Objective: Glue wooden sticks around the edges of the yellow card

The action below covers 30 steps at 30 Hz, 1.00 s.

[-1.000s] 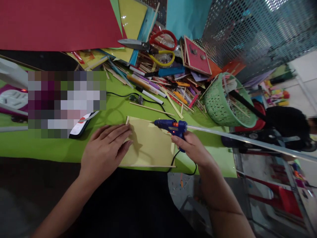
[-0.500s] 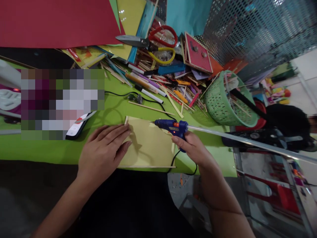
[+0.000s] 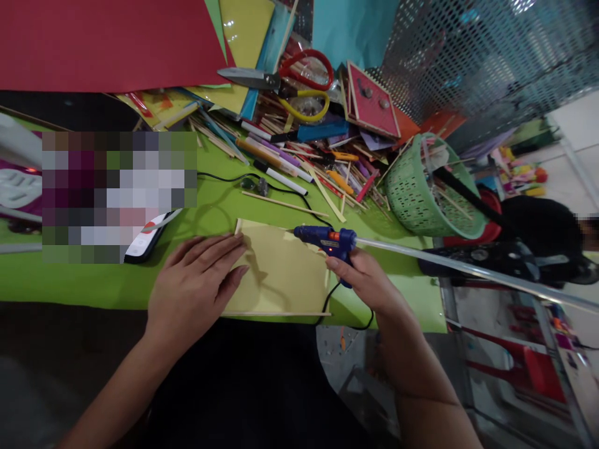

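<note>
A yellow sheet (image 3: 281,274) edged with thin wooden sticks lies on the green table in front of me. My left hand (image 3: 199,271) rests flat on its left side, fingers stretched out and nothing held. In my right hand (image 3: 362,274) is a blue glue gun (image 3: 325,238), with my fingers wrapped around its handle. Its nozzle points left, at the sheet's far edge. From its back a long clear glue stick (image 3: 440,255) runs out to the right. A black cord hangs from the handle. One loose wooden stick (image 3: 284,204) lies just beyond the sheet.
Scissors (image 3: 281,81) with red and yellow handles lie on a pile of sticks and pens. A green basket (image 3: 412,187) stands at the right, beside a pink framed panel (image 3: 372,103). A phone (image 3: 145,240) lies at the left, partly blurred. Red paper (image 3: 107,43) covers the back left.
The view has shifted very slightly. Both hands and the glue gun stay in nearly the same place over the yellow sheet.
</note>
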Each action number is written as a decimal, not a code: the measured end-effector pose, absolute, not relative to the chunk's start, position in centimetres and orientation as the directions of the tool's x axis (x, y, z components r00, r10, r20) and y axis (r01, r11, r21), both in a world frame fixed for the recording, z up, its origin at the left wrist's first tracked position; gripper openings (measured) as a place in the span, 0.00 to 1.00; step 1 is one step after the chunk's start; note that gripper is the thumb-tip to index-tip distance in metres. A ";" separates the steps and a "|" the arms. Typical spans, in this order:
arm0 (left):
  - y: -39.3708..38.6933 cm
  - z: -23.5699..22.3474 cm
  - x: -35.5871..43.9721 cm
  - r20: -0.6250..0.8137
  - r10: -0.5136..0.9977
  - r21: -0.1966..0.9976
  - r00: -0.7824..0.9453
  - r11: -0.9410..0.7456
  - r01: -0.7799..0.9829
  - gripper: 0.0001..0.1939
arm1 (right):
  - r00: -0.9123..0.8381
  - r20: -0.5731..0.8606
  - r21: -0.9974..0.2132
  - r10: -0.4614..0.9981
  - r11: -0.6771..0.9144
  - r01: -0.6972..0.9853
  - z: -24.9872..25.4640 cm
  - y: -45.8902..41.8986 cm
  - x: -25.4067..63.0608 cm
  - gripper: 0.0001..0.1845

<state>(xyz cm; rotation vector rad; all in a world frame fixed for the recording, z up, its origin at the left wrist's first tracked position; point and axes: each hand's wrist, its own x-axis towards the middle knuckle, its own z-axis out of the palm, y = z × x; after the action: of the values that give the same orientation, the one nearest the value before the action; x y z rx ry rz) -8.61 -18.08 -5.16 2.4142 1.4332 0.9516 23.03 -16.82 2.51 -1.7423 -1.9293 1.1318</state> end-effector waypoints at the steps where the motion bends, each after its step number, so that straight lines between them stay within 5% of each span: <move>1: -18.1 -5.2 -8.6 0.434 0.839 0.452 0.328 -0.518 0.726 0.17 | -0.210 -0.274 -0.716 0.938 -0.054 0.696 2.5 -16.9 23.1 0.26; 23: -18.0 -5.1 -8.6 0.434 0.837 0.447 0.333 -0.521 0.727 0.16 | -0.230 -0.261 -0.751 0.938 -0.047 0.659 2.5 -16.7 22.3 0.24; 30: -18.0 -5.2 -8.6 0.444 0.830 0.431 0.339 -0.529 0.731 0.16 | -0.084 -0.336 -0.787 0.938 -0.230 0.573 1.6 -17.8 24.1 0.34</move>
<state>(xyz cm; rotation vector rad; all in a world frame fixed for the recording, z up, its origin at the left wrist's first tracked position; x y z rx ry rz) -8.58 -18.02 -5.18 2.4399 1.4352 0.9527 24.09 -17.77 1.55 -1.7983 -1.6333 1.2441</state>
